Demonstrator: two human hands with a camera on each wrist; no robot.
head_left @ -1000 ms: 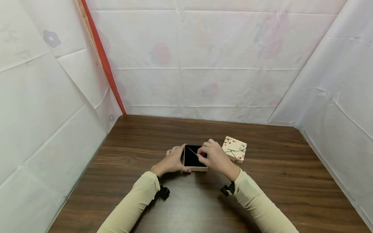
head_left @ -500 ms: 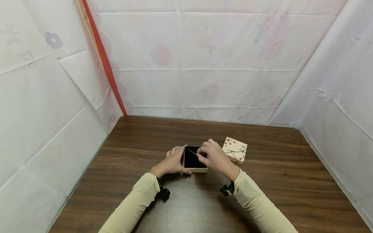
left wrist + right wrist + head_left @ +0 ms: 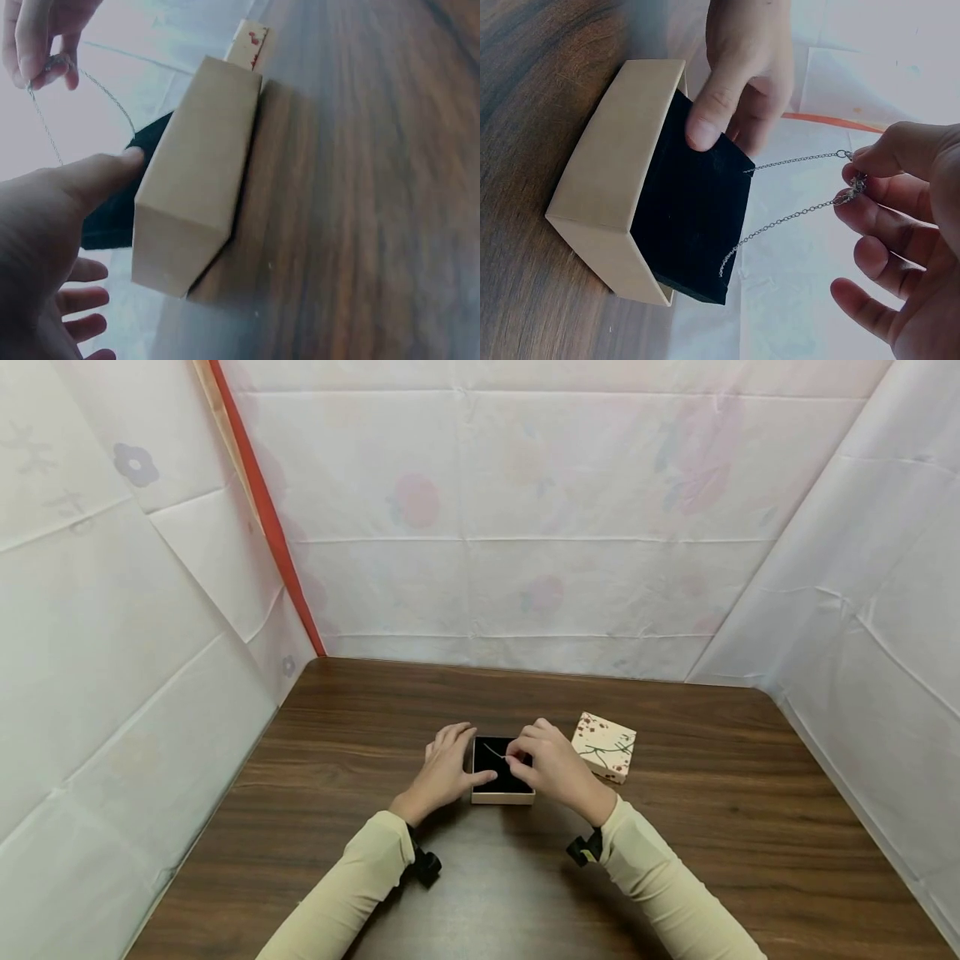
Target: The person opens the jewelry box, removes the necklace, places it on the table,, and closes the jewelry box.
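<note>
My right hand (image 3: pixel 553 768) pinches a thin silver chain necklace (image 3: pixel 784 220) between thumb and forefinger, its other fingers loosely bent. Two strands run from a small bunch at the fingertips down to a black padded insert (image 3: pixel 694 195). That insert sits in an open cream jewelry box (image 3: pixel 615 150), part of it standing above the rim. At the box's left side, my left hand (image 3: pixel 442 770) is spread, its thumb reaching over the rim and seeming to touch the insert. The left fingers (image 3: pixel 82 300) extend loosely beyond the box.
A cream box lid (image 3: pixel 606 745) with red blossoms and green branches lies right of the box. The dark wood table (image 3: pixel 360 718) meets white patterned cloth (image 3: pixel 480 510) at the back and sides. An orange-red strip (image 3: pixel 266 518) runs along the back left corner.
My left hand has shifted: its thumb has moved from the box's front side up over the rim onto the insert. The right hand keeps its pinch on the necklace, almost still.
</note>
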